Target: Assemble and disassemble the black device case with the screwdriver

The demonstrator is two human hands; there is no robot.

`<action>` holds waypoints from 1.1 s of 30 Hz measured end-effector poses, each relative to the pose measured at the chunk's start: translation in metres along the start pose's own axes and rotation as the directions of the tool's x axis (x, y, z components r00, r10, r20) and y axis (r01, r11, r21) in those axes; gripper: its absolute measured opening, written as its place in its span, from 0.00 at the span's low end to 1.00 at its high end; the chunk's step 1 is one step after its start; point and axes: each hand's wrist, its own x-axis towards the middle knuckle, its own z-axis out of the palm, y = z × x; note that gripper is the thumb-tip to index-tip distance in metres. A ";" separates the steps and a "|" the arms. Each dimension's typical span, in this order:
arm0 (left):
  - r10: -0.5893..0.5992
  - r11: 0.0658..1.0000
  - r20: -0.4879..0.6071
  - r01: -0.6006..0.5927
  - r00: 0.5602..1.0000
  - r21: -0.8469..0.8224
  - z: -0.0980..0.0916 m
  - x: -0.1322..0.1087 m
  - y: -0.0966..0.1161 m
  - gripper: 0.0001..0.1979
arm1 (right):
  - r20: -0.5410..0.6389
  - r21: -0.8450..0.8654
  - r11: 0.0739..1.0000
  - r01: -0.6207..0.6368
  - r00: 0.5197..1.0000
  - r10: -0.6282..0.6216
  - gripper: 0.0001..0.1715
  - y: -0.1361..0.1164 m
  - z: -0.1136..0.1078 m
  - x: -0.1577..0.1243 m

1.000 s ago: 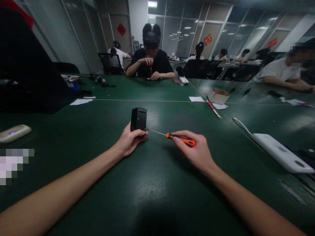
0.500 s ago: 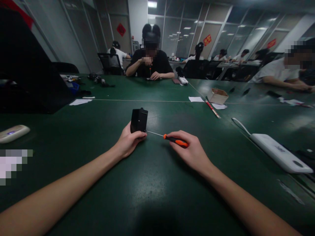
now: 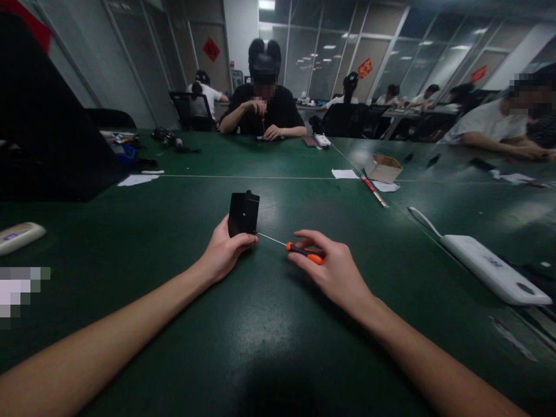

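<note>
A small black box (image 3: 243, 212) is upright in my left hand (image 3: 223, 249), with the thumb along its lower front edge and the other fingers mostly hidden behind it. One small bright screw-like dot shows on its face. My right hand (image 3: 332, 263) has its fingers around the orange and black handle of a screwdriver (image 3: 305, 253), the index finger lifted above the handle. The thin metal shaft points left, and its tip meets the box's lower right corner beside my left thumb.
A white power bank-like device (image 3: 490, 269) with a cable lies right on the green table (image 3: 260, 359). Farther off are an open cardboard box (image 3: 384, 169), paper (image 3: 346, 174) and a red-and-white strip (image 3: 374, 193). A person (image 3: 263, 110) works across the table; a dark panel stands left.
The fingers of my right hand have loosened and spread a little on the screwdriver handle. The tip stays at the box's corner; the whole view has shifted slightly.
</note>
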 end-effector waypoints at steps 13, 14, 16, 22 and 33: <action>0.102 0.987 0.034 -0.106 0.994 0.119 0.000 -0.001 -0.002 0.22 | -0.023 0.010 0.999 -0.038 0.999 0.038 0.13 -0.004 0.000 0.000; 0.108 0.986 0.037 -0.112 0.993 0.126 0.000 -0.001 -0.002 0.22 | 0.000 0.010 0.998 -0.068 0.998 0.068 0.16 -0.004 0.000 0.001; 0.112 0.985 0.033 -0.115 0.993 0.128 -0.001 -0.001 -0.003 0.22 | 0.007 -0.009 0.998 -0.066 0.998 0.066 0.17 -0.004 -0.001 0.001; 0.096 0.988 0.021 -0.098 0.995 0.121 -0.002 0.000 -0.004 0.20 | 0.017 -0.127 0.988 0.090 0.996 -0.088 0.17 -0.003 -0.002 0.001; 0.047 0.999 0.050 -0.047 0.998 0.006 -0.001 -0.004 0.001 0.17 | 0.019 -0.181 0.961 0.208 0.978 -0.208 0.12 -0.007 -0.004 -0.001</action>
